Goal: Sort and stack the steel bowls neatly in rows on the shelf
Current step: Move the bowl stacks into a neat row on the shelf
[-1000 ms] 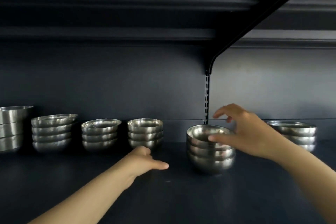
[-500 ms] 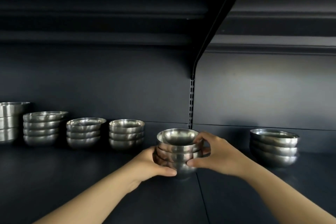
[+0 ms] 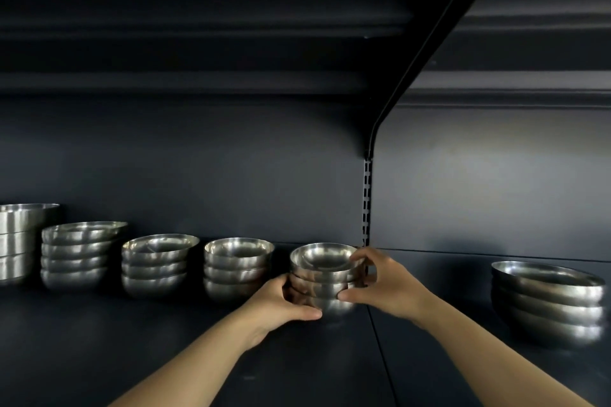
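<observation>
A stack of three small steel bowls point(image 3: 325, 276) stands on the dark shelf point(image 3: 165, 340), just left of the shelf's upright rail. My left hand point(image 3: 281, 302) grips the stack's lower left side. My right hand point(image 3: 386, 284) grips its right side, fingers curled over the top rim. To its left runs a row of bowl stacks: one point(image 3: 236, 266), another point(image 3: 157, 263), a wider stack point(image 3: 77, 253), and tall straight-walled bowls point(image 3: 20, 241) at the far left. A larger bowl stack point(image 3: 547, 302) sits apart on the right.
A black bracket point(image 3: 429, 43) slopes down from the upper shelf to the slotted rail point(image 3: 366, 205) on the back wall. A seam between shelf panels point(image 3: 380, 350) runs toward me under the held stack. Bare shelf lies in front of the row.
Both hands closed on the small stack and slid it left and back, so it now stands near the end of the row. The view shifted right.
</observation>
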`<state>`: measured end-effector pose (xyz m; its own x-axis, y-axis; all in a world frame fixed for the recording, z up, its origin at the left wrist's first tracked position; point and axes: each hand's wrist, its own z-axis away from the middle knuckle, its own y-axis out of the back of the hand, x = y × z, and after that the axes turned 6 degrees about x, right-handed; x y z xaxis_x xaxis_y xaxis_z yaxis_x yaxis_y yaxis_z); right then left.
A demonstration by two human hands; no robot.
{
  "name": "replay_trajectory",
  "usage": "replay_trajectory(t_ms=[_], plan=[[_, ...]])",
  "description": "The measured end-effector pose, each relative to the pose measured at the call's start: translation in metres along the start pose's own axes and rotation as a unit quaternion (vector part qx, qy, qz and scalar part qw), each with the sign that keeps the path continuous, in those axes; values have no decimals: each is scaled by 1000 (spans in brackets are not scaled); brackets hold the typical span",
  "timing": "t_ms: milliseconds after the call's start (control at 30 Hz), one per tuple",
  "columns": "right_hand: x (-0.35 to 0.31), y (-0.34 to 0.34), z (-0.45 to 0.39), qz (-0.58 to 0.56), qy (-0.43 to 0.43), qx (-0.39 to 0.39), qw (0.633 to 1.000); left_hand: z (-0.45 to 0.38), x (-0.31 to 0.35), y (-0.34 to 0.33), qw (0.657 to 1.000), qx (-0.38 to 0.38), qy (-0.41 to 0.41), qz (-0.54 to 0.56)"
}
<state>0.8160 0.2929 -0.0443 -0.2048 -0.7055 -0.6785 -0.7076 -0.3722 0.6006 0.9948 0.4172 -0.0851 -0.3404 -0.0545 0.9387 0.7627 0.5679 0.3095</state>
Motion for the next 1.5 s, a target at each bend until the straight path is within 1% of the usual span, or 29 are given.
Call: replay_trajectory(t_ms=[133,300,533,867,1067,1167,1267,1333,1400,1500], plan=[[3,-5,-1,16,17,10,1000,-2,-4,-1,1000,14,-17,-18],[7,-7,-4,25,10,16,1000,-3,-6,-4,998,45,-38,-34],[8,-11,-5,43,5,32,999,-3,-9,-9,994,69,-62,-51],[13,-14,-9,47,3,35,998,-2,-9,-11,993,82,-65,-57],[13,-7,-4,73,21,39,996,-4,-9,-9,994,77,-36,-70],[9,7,7,94,35,65,993,-2,-7,-6,994,76,-4,-84],[-1,34,21,103,31,114,988,6,-3,-3,995,65,24,-69],[-6,61,37,130,48,148,979,15,7,-3,996,47,33,-62],[-6,94,56,186,69,173,965,26,21,-5,996,31,36,-74],[9,150,80,235,66,202,948,41,45,-24,996,10,17,-88]])
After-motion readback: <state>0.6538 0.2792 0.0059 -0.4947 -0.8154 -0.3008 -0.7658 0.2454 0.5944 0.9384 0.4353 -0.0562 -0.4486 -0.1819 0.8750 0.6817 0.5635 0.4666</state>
